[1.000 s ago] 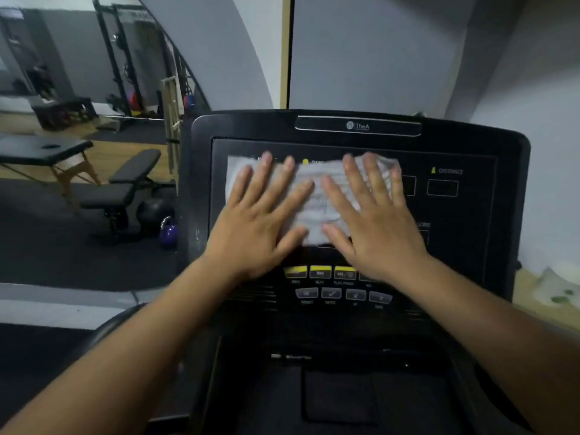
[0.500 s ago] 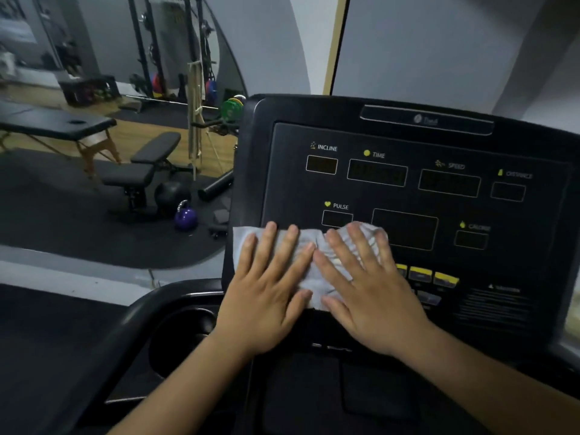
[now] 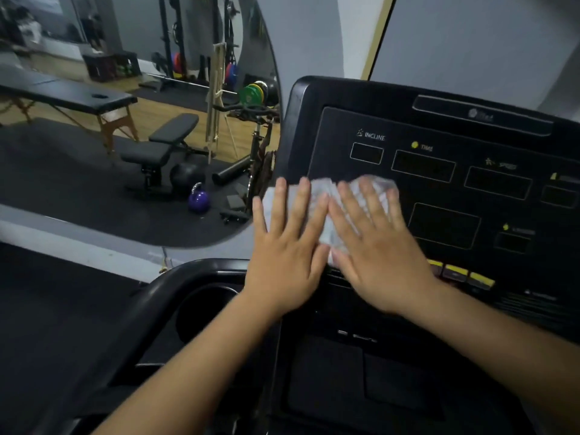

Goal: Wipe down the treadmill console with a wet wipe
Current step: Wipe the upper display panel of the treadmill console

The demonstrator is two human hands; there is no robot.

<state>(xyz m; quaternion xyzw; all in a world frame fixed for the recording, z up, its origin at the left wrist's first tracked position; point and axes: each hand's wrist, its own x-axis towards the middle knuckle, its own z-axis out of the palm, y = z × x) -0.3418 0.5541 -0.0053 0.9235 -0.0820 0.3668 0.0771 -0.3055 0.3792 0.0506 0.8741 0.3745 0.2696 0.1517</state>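
Observation:
The black treadmill console (image 3: 329, 127) fills the right half of the view, with dark display windows labelled INCLINE, TIME and SPEED. A white wet wipe (image 3: 321, 196) lies spread flat on the panel's lower left, and its left end reaches past the console's edge. My left hand (image 3: 282, 255) and my right hand (image 3: 376, 255) lie side by side, palms down with fingers spread, pressing the wipe against the panel. The right hand is blurred. Most of the wipe is hidden under the hands.
Yellow buttons (image 3: 455, 273) sit just right of my right wrist. A round cup holder (image 3: 204, 309) and a curved black handrail (image 3: 150, 296) lie below left. A wall mirror on the left shows a weight bench (image 3: 163, 146), a purple kettlebell (image 3: 198, 200) and a massage table (image 3: 62, 95).
Both hands slid the wipe from the top of the panel down to its lower left, then slightly up and left. The view turned left, so the console now sits further right.

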